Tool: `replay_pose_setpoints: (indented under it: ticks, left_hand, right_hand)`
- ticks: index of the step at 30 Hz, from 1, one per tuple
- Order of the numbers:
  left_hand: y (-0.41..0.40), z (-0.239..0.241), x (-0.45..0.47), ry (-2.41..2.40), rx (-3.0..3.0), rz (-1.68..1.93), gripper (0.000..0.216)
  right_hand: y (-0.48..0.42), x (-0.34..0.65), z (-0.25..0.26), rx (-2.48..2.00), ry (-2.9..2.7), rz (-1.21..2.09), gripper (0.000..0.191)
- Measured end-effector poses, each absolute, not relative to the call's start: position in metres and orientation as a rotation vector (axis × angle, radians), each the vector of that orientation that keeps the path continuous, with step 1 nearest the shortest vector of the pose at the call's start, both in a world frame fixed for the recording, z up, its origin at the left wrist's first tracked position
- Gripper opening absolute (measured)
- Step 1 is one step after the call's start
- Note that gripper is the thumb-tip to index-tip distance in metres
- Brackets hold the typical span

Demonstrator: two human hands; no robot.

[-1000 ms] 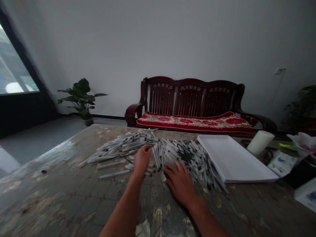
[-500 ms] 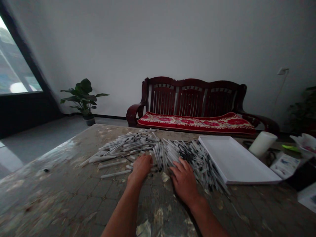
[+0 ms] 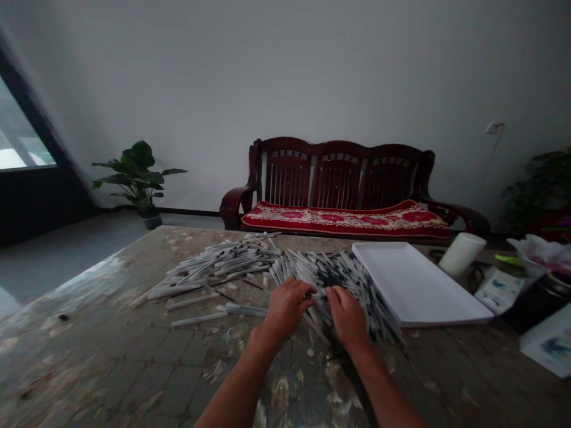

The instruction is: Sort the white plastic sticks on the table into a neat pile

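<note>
A heap of thin whitish pen-like tubes (image 3: 223,261), some with black parts, is spread over the table (image 3: 147,368). My left hand (image 3: 289,303) is at the near edge of the heap's middle, its thumb and fingers pinched together. Close beside it, my right hand (image 3: 348,318) has its fingers drawn together over the denser part of the pile, where dark pieces (image 3: 329,277) show. Between the two hands lie more tubes; what the fingertips hold is too small and dim to make out.
A shallow white tray (image 3: 422,285) stands right of the heap. Beyond it are a white roll (image 3: 461,254), small boxes (image 3: 548,339) and a petal-shaped bowl (image 3: 535,252). A wooden bench (image 3: 330,172) with a red cover stands behind the table; a potted plant (image 3: 140,175) is at left.
My left hand has moved right, close to my right hand. The right hand's spread fingers have drawn together. Some tubes near the hands have shifted, and the view has turned slightly right.
</note>
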State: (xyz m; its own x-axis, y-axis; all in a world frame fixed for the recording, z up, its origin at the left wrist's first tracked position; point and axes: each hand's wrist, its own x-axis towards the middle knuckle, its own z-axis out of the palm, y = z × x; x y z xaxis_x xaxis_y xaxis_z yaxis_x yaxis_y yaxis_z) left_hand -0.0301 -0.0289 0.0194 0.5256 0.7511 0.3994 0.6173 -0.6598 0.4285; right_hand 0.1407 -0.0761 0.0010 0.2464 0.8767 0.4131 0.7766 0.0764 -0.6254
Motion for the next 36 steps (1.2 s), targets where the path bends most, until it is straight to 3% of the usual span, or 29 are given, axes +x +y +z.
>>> replay_pose_setpoints:
  ticks: [6, 12, 19, 36]
  left_hand:
    - [-0.028, 0.009, -0.026, 1.111, 2.560, 0.898, 0.012]
    - [-0.030, 0.009, -0.026, 1.155, 2.562, 0.907, 0.016]
    - [-0.032, 0.010, -0.023, 1.160, 2.594, 0.917, 0.015]
    - [-0.035, 0.012, -0.020, 1.210, 2.585, 0.925, 0.013]
  right_hand:
    - [-0.074, 0.144, -0.001, -1.761, -1.619, 0.175, 0.044]
    - [-0.074, 0.146, 0.005, -1.544, -1.607, 0.289, 0.023]
    - [-0.074, 0.148, 0.002, -1.697, -1.588, 0.221, 0.039]
    - [-0.073, 0.147, 0.006, -1.571, -1.558, 0.266, 0.026]
